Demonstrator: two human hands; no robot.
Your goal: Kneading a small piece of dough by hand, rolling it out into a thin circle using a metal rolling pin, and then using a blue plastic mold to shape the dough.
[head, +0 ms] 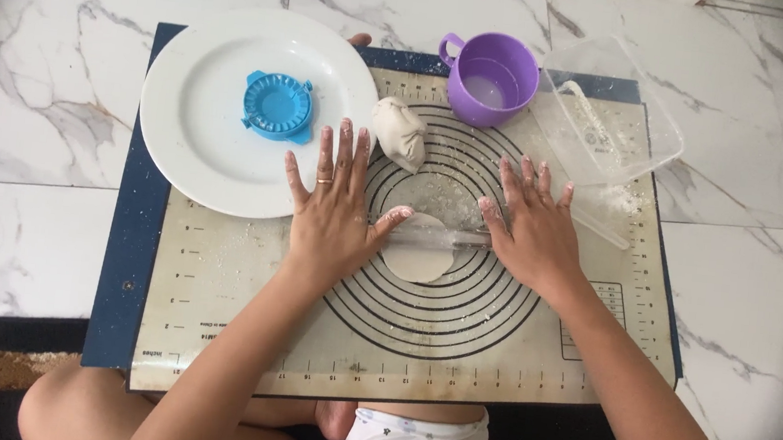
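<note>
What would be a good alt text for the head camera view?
Both hands, left hand and right hand, press flat on a clear rolling pin over a round flat dough disc on a beige ringed pastry mat. A white round plate holds a blue plastic dumpling mould.

Both hands (335, 207) (532, 229) flat on pin (433, 237), over dough disc (419, 256)

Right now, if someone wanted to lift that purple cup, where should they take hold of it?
Probably by the handle of the purple cup. It sticks out on the cup's left side, toward the white plate, so a hand would come in from the left. The cup stands upright and seems to hold some liquid, so keep it level. The clear container crowds its right side.
</note>
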